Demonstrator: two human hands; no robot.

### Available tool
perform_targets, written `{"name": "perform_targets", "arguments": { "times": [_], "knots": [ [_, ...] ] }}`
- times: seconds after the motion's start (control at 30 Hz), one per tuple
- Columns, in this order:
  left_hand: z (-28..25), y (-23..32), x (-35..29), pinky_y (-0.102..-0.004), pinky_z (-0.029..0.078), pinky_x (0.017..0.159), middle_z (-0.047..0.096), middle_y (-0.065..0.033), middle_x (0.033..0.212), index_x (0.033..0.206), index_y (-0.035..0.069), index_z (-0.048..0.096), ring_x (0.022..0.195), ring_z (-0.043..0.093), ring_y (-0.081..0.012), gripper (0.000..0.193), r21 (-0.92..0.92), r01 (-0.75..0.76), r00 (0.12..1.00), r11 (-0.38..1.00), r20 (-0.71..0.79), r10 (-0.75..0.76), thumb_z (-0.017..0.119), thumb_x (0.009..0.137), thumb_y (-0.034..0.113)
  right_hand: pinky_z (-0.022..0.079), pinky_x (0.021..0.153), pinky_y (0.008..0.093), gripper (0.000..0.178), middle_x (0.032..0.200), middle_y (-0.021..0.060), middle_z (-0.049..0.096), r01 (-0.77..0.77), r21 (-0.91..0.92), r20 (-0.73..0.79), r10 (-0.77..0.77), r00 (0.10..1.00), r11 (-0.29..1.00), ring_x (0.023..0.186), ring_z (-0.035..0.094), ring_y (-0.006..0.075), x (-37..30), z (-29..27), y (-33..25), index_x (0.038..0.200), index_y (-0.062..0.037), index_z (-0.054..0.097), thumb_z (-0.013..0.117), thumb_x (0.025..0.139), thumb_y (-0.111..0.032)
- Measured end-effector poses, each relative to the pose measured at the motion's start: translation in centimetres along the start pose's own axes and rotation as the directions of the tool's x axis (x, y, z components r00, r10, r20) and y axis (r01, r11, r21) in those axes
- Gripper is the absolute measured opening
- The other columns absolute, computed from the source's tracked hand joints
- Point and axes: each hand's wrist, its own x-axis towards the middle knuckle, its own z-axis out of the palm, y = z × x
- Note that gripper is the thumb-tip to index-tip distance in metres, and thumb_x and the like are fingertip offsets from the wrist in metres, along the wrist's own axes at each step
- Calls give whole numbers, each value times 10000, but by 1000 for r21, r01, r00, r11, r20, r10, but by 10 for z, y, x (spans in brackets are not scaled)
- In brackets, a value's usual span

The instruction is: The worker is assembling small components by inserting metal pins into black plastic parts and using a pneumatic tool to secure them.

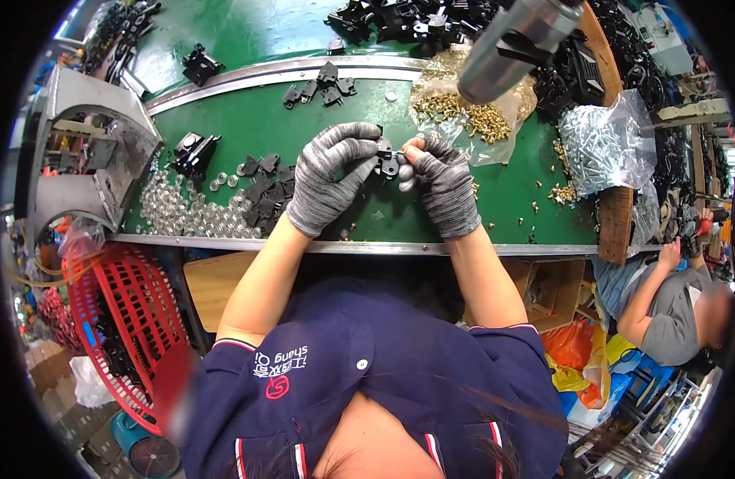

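Both my hands wear grey knitted gloves and meet above the green bench top (367, 211). My left hand (331, 176) is closed on a small black plastic part (388, 163), holding it between thumb and fingers. Close to that part's right side, my right hand (445, 184) is closed in a pinch, with bare fingertips showing. Whatever lies between those fingertips is too small to make out. Black plastic pieces (267, 191) lie in a heap beside my left wrist. Beyond my hands are several similar black parts (327, 82).
Clear round pieces (192, 211) spread left, near a grey metal frame (92, 152). Brass screws (483, 120) sit on a plastic bag under a metal cylinder (515, 52). Right are a bag of silver screws (607, 144), a wooden rail (615, 219) and another person (671, 311). A red basket (132, 319) stands lower left.
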Motion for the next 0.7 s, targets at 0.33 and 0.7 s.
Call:
{"name": "perform_targets", "arguments": {
  "times": [0.33, 0.7],
  "knots": [
    [-5, -11, 1, -313, 581, 808, 703, -143, 1132, 928, 5, 693, 979, 696, -227, 173, -120, 9, 999, 993, 46, -4, 728, 783, -84, 559, 568, 250, 91, 816, 45, 647, 64, 112, -78, -55, 995, 992, 663, 639, 117, 0, 8, 13, 995, -7, 660, 655, 950, -86],
    [-4, -5, -6, -303, 563, 773, 719, -113, 1054, 900, 23, 707, 908, 694, -214, 151, -24, 73, 991, 997, -115, -75, 738, 768, -45, 527, 588, 228, 48, 834, 44, 662, 120, 138, -149, -99, 984, 983, 673, 620, 101, 7, 28, 24, 984, -37, 658, 637, 959, -72]
  ]
}}
